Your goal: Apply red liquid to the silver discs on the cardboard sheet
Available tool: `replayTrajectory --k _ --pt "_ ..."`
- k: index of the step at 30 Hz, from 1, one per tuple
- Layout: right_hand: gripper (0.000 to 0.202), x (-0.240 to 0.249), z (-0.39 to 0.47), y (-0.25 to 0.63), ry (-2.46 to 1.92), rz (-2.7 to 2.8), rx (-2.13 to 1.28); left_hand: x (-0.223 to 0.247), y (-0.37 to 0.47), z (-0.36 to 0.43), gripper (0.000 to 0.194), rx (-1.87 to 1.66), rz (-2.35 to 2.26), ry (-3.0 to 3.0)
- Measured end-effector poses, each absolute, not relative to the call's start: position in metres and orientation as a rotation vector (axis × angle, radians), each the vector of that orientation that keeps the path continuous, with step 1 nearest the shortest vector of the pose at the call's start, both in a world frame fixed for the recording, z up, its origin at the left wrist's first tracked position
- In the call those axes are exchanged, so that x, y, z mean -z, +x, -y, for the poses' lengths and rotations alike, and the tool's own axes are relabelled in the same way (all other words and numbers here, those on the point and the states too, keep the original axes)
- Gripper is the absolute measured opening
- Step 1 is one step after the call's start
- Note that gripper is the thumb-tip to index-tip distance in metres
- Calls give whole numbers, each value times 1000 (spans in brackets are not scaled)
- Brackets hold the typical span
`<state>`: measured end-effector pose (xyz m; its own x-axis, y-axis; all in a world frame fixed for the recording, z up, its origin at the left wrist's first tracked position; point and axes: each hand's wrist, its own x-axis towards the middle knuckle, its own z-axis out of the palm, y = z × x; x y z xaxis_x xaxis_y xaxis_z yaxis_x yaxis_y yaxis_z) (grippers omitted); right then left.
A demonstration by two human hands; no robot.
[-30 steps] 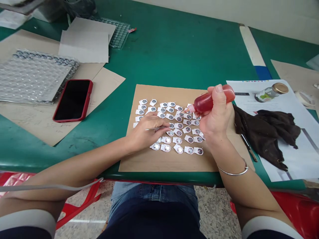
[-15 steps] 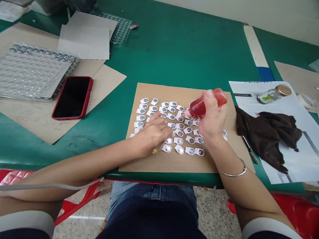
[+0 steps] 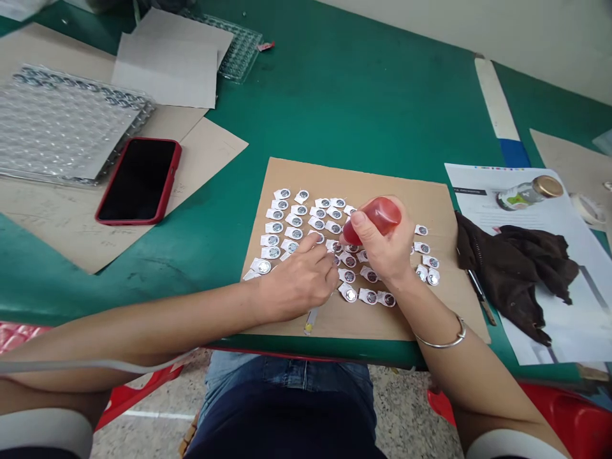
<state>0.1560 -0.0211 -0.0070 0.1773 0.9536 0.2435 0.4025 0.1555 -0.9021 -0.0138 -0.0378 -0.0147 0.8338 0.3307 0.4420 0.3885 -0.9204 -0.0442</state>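
My right hand [image 3: 389, 248] is wrapped round a soft red squeeze bottle [image 3: 373, 220], which it tips down over the rows of small round pieces. Each piece is a dark-and-silver disc on a white tab, like this one [image 3: 270, 253], laid out on a brown cardboard sheet [image 3: 444, 319]. My left hand [image 3: 301, 280] is closed low over the middle rows, its fingertips close to the bottle. From under its palm sticks a thin, clear stick with a yellow end [image 3: 310, 320]; its other end is hidden. The bottle's nozzle is hidden too.
On the left lie a red-cased phone [image 3: 138, 182], clear plastic trays [image 3: 62, 127] and white card [image 3: 167, 70]. To the right are a dark brown cloth [image 3: 511, 268], a slim pen-like tool [image 3: 480, 296], a glass jar [image 3: 528, 192] and a printed sheet [image 3: 581, 312].
The red bottle has swung from a sideways tilt to point more steeply down and nearer my left hand. My left hand and its stick have shifted slightly, the stick now pointing more toward me.
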Motion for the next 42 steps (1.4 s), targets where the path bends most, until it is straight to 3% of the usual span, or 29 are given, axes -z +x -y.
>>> replayTrajectory --k 42 --pt "26 12 18 154 -1408 1454 -421 13 -15 36 28 631 569 -2893"
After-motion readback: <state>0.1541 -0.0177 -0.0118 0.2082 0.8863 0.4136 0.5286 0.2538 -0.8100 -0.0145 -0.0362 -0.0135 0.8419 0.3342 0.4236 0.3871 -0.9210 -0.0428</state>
